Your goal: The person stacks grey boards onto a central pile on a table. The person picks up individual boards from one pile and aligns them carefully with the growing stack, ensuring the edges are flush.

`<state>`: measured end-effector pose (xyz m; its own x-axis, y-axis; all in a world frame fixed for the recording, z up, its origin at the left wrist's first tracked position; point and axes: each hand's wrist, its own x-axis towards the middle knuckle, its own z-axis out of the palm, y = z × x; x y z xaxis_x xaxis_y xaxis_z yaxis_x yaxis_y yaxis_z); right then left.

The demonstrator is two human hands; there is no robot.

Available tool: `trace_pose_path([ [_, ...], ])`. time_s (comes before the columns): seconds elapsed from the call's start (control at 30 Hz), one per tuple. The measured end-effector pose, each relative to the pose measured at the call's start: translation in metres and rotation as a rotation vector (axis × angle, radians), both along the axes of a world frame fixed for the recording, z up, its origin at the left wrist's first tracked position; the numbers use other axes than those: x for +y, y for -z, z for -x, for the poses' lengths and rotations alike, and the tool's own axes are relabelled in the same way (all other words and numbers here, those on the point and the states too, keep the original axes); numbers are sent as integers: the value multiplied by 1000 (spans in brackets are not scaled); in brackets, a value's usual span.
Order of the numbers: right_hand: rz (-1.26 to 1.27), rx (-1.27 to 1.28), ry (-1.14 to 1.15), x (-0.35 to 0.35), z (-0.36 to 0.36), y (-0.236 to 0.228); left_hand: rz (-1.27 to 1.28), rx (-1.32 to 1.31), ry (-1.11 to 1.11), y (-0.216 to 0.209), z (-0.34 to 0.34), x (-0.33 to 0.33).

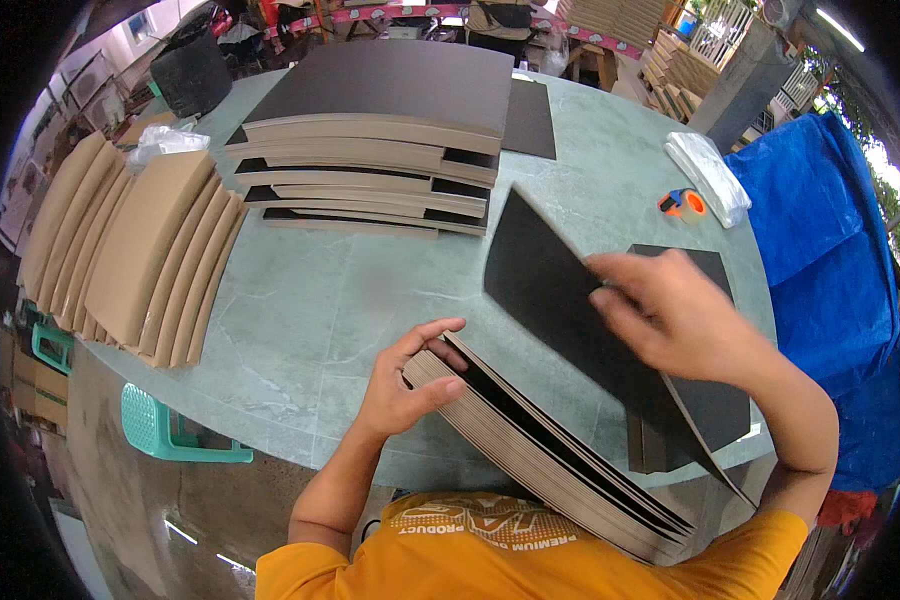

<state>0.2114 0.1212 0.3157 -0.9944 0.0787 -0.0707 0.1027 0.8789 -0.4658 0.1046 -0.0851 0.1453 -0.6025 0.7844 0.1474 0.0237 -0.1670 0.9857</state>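
**Head view: sheet half-lifted off a leaning stack, slip risk on both hands**

Head view, state now:
- Left hand clamps the upper end of the slanted stack of thin board sheets, black on one face and brown on the other; thumb on top, fingers curled under the edge. The stack runs from the near edge of the grey-green stone-look table down toward the person's orange shirt.
- Right hand pinches the top edge of one black flat board sheet, tilted up off the stack, lower end apparently resting on it.
- A few more dark sheets lie flat under and right of the right forearm.

Risks, my read:
- Stack overhangs the table edge and is held at one end only. If the left hand relaxes, the sheets likely fan out and slide toward the lap or floor.
- Lifted sheet is held by fingertips at one edge. Thin board flexes; it could fold, crease or swing into the stack and drag the next sheet along.
- Two sheets could stick together and come up as one; can't tell from here whether that is one sheet or two.
- Far tall pile of black-topped boards is stepped unevenly; a knock could shift it.
- Orange tape roll and fanned brown cardboard pieces sit well apart, no interference.
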Motion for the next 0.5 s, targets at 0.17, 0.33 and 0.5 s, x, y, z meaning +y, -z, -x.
trace_pose_path([
  [0.17,144,-37,-166,-17,3,53,16,28,21,2,-1,-5],
  [0.33,126,-10,48,-27,10,3,46,-2,-1,-1,-4,-6],
  [0.5,104,-154,29,-17,0,32,-40,8,-172,5,-12,-3],
])
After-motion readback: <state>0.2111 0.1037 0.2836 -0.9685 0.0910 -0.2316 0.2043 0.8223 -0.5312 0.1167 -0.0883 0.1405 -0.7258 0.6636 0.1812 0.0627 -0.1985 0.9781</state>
